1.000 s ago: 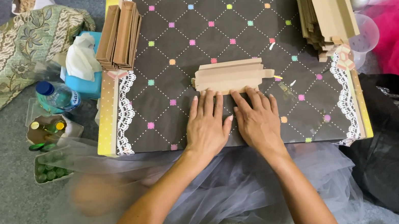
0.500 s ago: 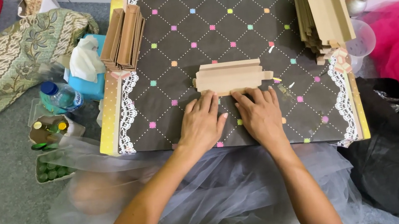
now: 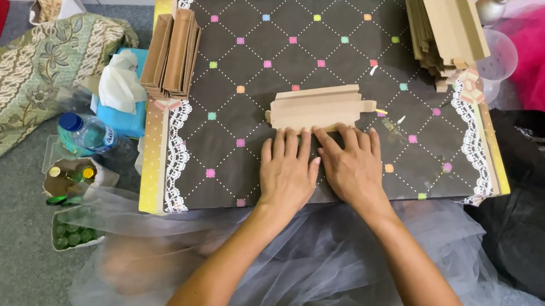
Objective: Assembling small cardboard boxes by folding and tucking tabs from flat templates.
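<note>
Nearest, both palms lie flat and open on the dark dotted board [image 3: 341,32]: left hand [image 3: 287,175] beside right hand [image 3: 353,167], fingertips touching the tan cardboard piece [image 3: 318,108] at twelve o'clock. That one looks half-folded. At eleven o'clock sits a small folded stack [image 3: 171,52]; at one o'clock a taller flat stack [image 3: 444,18] waits.

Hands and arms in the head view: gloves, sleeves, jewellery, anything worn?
Nothing worn that shows. The left hand and right hand are bare, with no gloves, rings or watch visible. Both forearms are bare up to the frame edge, with no sleeves or markings. Nails look short and unpainted.
</note>
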